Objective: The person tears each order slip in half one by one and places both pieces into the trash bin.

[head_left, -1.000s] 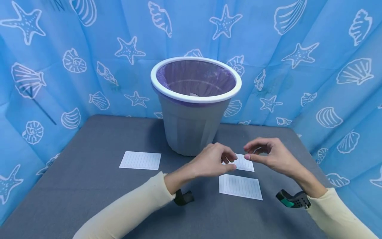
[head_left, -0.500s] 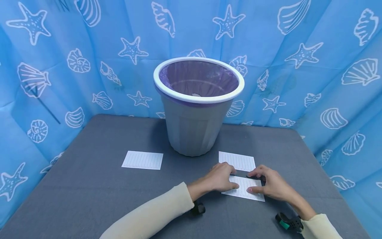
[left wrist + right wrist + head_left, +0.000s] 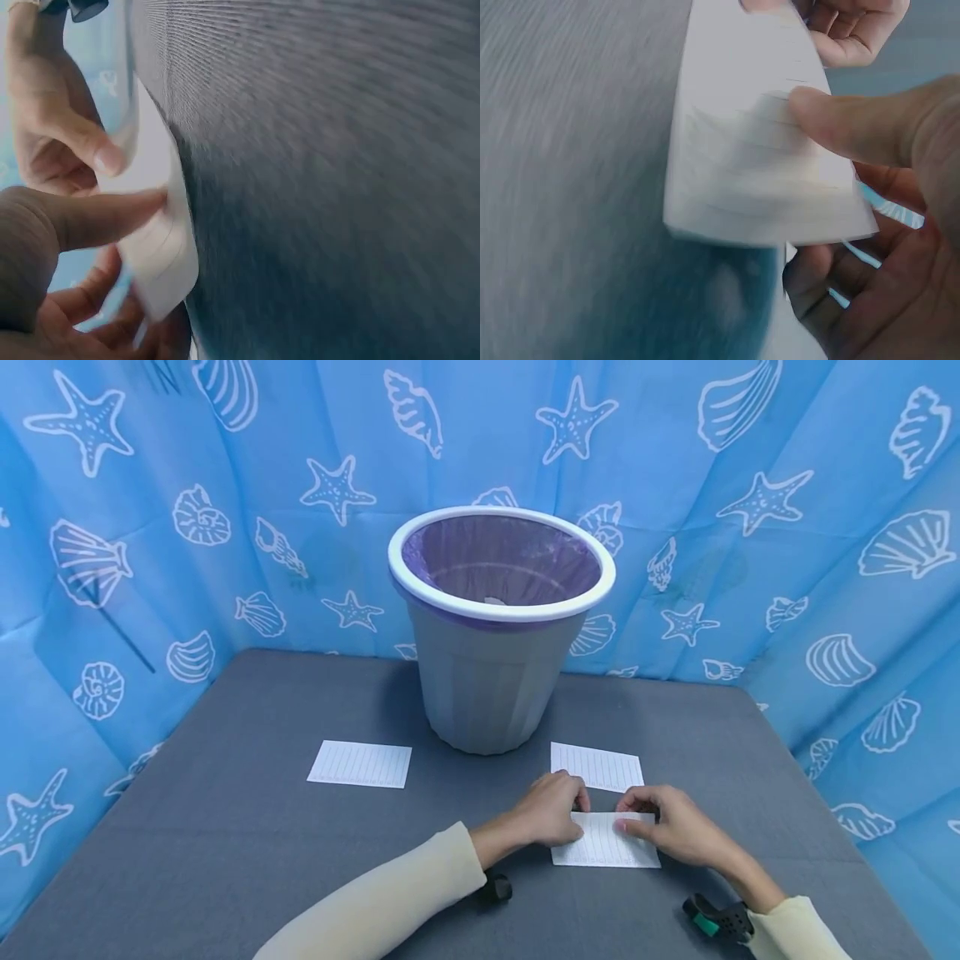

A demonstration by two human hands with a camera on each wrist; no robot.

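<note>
A lined white paper slip [image 3: 606, 850] is held at its far edge by both hands, near the front right of the table. My left hand [image 3: 551, 810] pinches its left part between thumb and fingers, and my right hand [image 3: 671, 822] pinches the right part. In the left wrist view the slip [image 3: 154, 247] bends slightly and is lifted off the cloth at least in part. The right wrist view has the thumb lying on the lined face of the slip [image 3: 742, 157], with the fingers behind it.
Just beyond the hands lies a second lined slip [image 3: 597, 766]. Another slip [image 3: 360, 765] is at the left. A grey waste bin [image 3: 487, 685] with a white rim and purple liner stands at the back, before a blue shell-patterned curtain [image 3: 270, 460]. Grey cloth covers the table [image 3: 225, 827].
Both hands came down from above the far slip to the nearer one and took hold of it. The nearer slip has since turned slightly and its far edge has risen.
</note>
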